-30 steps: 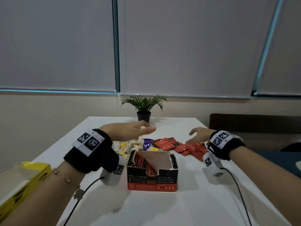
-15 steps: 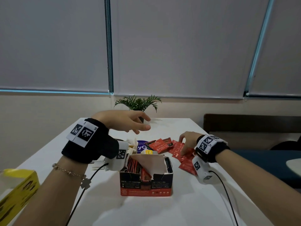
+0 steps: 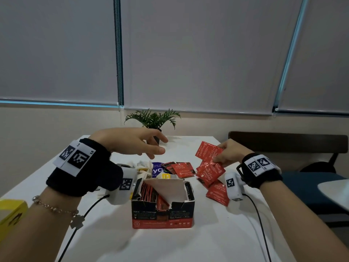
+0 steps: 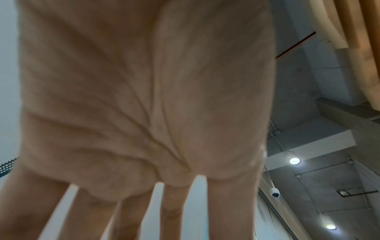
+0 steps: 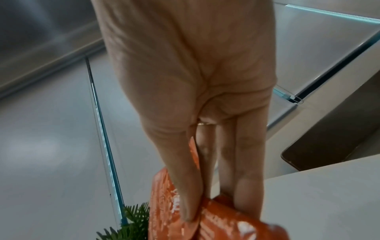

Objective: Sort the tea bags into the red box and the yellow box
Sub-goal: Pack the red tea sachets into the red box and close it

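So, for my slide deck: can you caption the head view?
Right hand lifts red tea bags beside the open red box; left hand hovers empty.

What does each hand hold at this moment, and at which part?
The right hand pinches several red tea bags by their right edges, thumb against fingers. The left hand holds nothing; its fingers are spread above the table.

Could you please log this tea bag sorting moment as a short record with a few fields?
left hand: empty, fingers relaxed, raised above the pale tea bags
right hand: pinches several red tea bags, lifted off the table
red box: open, red sachets standing inside
yellow box: at left edge, contents not visible
loose red sachets: lying right of the red box
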`<state>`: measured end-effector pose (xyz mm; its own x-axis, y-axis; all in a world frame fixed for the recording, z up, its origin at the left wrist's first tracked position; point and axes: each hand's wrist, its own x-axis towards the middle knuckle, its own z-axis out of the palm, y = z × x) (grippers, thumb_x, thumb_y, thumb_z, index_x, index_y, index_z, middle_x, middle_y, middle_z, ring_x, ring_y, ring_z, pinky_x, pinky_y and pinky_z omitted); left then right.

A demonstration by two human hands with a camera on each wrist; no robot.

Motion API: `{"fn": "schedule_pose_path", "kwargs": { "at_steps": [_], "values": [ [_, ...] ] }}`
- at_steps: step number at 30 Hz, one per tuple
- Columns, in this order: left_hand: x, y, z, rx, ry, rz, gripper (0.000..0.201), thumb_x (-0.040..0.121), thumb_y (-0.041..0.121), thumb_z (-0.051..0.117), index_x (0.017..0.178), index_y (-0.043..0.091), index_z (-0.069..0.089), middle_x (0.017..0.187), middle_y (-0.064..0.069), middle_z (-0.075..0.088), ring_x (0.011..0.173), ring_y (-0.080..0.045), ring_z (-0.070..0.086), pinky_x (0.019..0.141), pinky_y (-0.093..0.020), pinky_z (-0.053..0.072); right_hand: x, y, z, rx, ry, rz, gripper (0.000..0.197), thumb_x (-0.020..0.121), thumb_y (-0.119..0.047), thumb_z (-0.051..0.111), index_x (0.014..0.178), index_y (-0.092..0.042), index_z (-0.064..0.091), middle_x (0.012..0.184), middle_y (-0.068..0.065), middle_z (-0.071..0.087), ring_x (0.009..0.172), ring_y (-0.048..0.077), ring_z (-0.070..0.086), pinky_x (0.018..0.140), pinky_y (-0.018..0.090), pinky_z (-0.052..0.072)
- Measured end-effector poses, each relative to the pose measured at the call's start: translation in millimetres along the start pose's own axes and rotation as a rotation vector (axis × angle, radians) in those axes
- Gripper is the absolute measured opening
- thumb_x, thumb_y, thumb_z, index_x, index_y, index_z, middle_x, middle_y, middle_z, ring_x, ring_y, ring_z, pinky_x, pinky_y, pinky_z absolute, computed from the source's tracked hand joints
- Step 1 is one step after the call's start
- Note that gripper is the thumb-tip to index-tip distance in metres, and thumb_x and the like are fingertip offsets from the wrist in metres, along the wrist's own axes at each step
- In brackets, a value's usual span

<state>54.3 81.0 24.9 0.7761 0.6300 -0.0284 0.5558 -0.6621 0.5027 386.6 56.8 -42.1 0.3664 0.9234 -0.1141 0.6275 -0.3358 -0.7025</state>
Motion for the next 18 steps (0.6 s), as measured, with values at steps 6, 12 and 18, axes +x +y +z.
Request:
{"fn": "schedule_pose_path", "kwargs": {
  "at_steps": [6, 12, 18],
  "values": [
    [2.2, 1.6, 4.3, -0.06, 0.097, 0.069, 0.032, 0.094, 0.036, 0.057, 0.124, 0.027, 0.054, 0.108, 0.009, 0.068, 0.089, -0.002, 0.069, 0.088, -0.033, 0.054, -10.4, -10.5, -13.4, 0.257, 0.086, -0.066, 0.04, 0.079, -0.002, 0.075, 0.116, -0.004, 0.059, 0.103, 0.012, 0.07, 0.09, 0.023, 0.07, 0.073, 0.033, 0.058],
    [10.6, 7.5, 16.9, -0.222, 0.216, 0.047, 0.036, 0.092, 0.037, 0.058, 0.122, 0.019, 0.055, 0.103, 0.002, 0.068, 0.085, -0.009, 0.071, 0.072, -0.028, 0.059, -35.3, -47.4, -9.5, 0.543, 0.051, -0.216, 0.035, 0.081, -0.004, 0.073, 0.113, -0.006, 0.06, 0.101, 0.009, 0.072, 0.087, 0.018, 0.072, 0.063, 0.026, 0.057],
    [15.0, 12.2, 19.4, -0.519, 0.232, 0.04, 0.049, 0.088, 0.031, 0.065, 0.13, 0.014, 0.048, 0.106, -0.006, 0.07, 0.09, -0.016, 0.072, 0.077, -0.03, 0.059, -63.7, -90.7, 0.8, 0.621, -0.014, -0.479, 0.031, 0.079, -0.003, 0.073, 0.108, -0.012, 0.066, 0.103, 0.008, 0.073, 0.09, 0.018, 0.073, 0.069, 0.029, 0.059]
  ]
}}
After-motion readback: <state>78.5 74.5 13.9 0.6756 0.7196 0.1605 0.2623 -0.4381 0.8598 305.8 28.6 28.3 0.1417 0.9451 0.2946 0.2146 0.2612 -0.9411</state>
